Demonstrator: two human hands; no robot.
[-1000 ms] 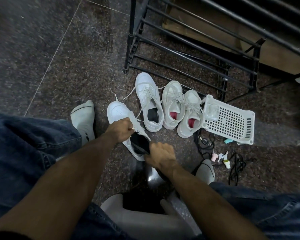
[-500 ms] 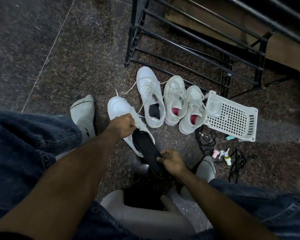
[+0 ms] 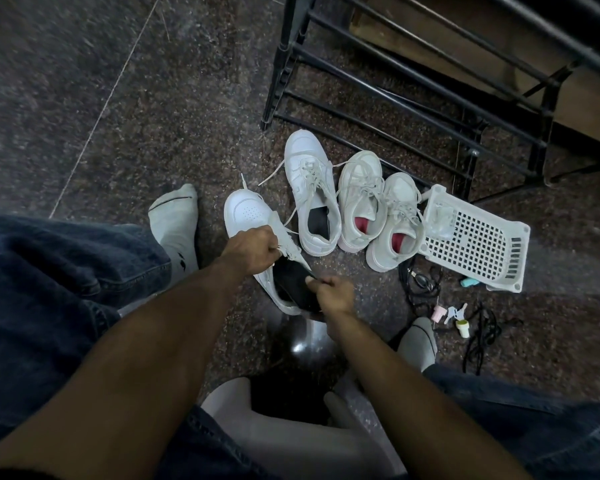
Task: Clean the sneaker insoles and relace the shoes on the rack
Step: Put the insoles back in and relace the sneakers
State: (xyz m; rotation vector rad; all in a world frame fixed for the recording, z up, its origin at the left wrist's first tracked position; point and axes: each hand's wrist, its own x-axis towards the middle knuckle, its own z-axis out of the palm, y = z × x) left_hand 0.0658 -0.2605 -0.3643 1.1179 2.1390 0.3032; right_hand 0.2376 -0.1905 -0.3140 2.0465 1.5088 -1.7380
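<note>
A white sneaker (image 3: 246, 216) lies on the dark stone floor between my feet. My left hand (image 3: 252, 251) grips its tongue and laces. My right hand (image 3: 331, 294) pinches a black insole (image 3: 293, 284) whose front end sits inside that sneaker's opening. Its mate, a second white sneaker (image 3: 310, 188) with a dark insole, stands to the right. Beyond it stand two off-white sneakers (image 3: 361, 199) with red insoles. The black metal shoe rack (image 3: 413, 81) rises behind them.
A white perforated plastic basket (image 3: 475, 247) lies tipped by the rack's leg. Black laces or cords (image 3: 482, 337), keys and small bottles (image 3: 454, 317) are scattered at the right. My socked feet (image 3: 174, 220) flank the work spot; a pale stool edge (image 3: 274, 427) is below.
My right hand drew the black insole out towards me half a second ago; now the insole sits further into the sneaker again and my right hand is closer to the shoe. The left hand kept its grip.
</note>
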